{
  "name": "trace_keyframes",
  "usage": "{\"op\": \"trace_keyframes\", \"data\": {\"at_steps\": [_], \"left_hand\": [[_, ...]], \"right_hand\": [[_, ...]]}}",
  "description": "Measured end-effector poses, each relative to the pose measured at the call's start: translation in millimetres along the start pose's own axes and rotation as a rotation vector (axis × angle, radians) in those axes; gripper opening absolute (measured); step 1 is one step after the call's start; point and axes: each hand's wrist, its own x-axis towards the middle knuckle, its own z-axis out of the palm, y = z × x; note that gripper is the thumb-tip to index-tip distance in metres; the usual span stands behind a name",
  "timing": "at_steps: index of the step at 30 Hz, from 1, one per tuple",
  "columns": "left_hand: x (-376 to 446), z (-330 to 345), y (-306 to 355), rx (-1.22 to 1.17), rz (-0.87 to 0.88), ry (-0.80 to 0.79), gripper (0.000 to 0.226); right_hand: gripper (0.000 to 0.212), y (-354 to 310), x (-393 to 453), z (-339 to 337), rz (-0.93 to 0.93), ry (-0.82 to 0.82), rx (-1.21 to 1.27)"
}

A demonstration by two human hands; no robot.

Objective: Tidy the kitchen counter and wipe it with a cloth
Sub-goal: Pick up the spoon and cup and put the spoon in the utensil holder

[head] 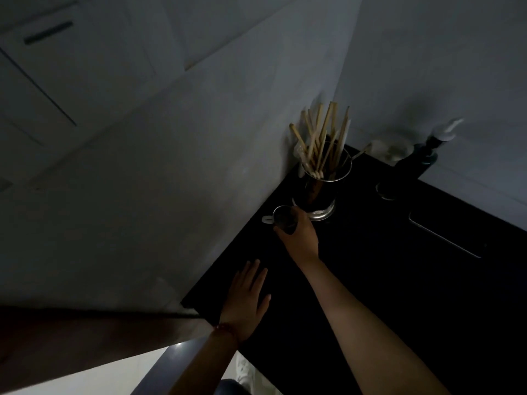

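Note:
The black kitchen counter (399, 280) runs into a dim corner between grey walls. My right hand (299, 233) is wrapped around a small glass cup (283, 219) with a handle, which stands on the counter by the left wall. Just behind it stands a glass jar (319, 195) full of wooden chopsticks (322, 138). My left hand (248, 297) lies flat on the counter near its left edge, fingers spread, holding nothing. A red bead bracelet is on that wrist. No cloth is in view.
A dark pump bottle (413, 169) with a white nozzle stands at the back wall. Next to it sits a pale, blurry object (390, 149). A phone-like flat slab (445, 238) lies on the counter at right. The grey wall borders the counter on the left.

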Motion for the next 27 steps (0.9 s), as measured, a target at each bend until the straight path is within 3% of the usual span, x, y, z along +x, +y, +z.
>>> {"op": "trace_keyframes", "data": {"at_steps": [5,10,18,27], "left_hand": [[-2,-3,1,-0.012,0.002,-0.036,0.053],[-4,-4,-1,0.016,0.009,0.046,0.053],[3,-5,7,-0.064,0.006,0.045,0.062],[-5,0,89,-0.196,0.398,-0.113,0.042]], "right_hand": [[0.076,2,-11,-7,-0.008,0.0,0.029],[0.053,14,-51,-31,0.019,0.08,-0.017],[0.049,67,-146,-86,0.264,0.268,-0.101],[0.049,124,-286,-111,0.59,0.633,-0.1]]}}
